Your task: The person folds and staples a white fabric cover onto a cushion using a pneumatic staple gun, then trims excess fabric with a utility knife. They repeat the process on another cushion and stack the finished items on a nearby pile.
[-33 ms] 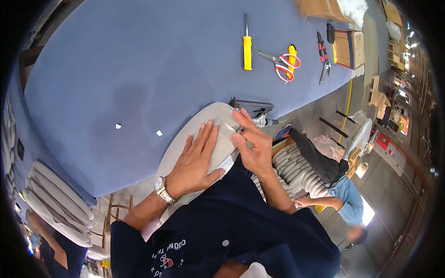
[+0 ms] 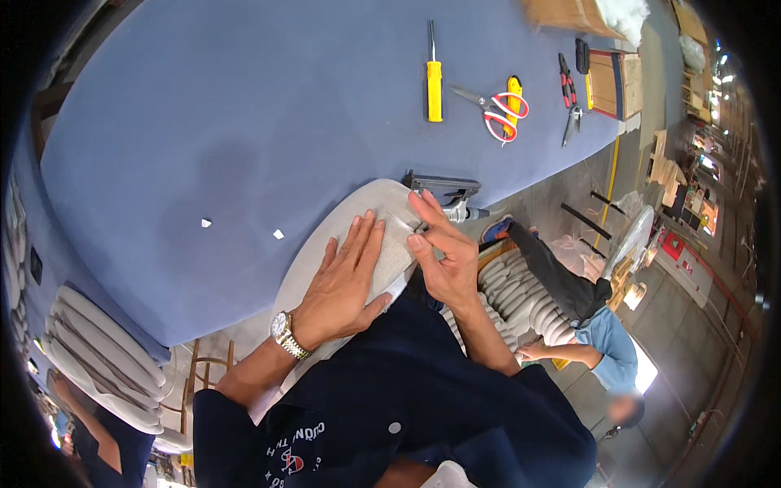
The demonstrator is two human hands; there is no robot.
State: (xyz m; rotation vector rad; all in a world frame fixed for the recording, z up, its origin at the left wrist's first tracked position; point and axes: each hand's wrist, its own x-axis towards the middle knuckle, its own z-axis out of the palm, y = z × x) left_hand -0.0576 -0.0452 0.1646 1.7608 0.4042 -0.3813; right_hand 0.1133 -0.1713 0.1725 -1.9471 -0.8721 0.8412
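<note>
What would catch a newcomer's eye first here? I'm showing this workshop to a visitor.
Both hands at the centre: the left hand lies flat on a pale grey padded panel, the right hand pinches its edge. Behind them, on the blue table, lie a yellow screwdriver and red-handled scissors.

— Where are you working?
— You stand in an upholstery workshop: a long blue padded worktable carries a yellow-handled screwdriver and red-handled scissors, with stacked grey cushioned panels beside it.
</note>
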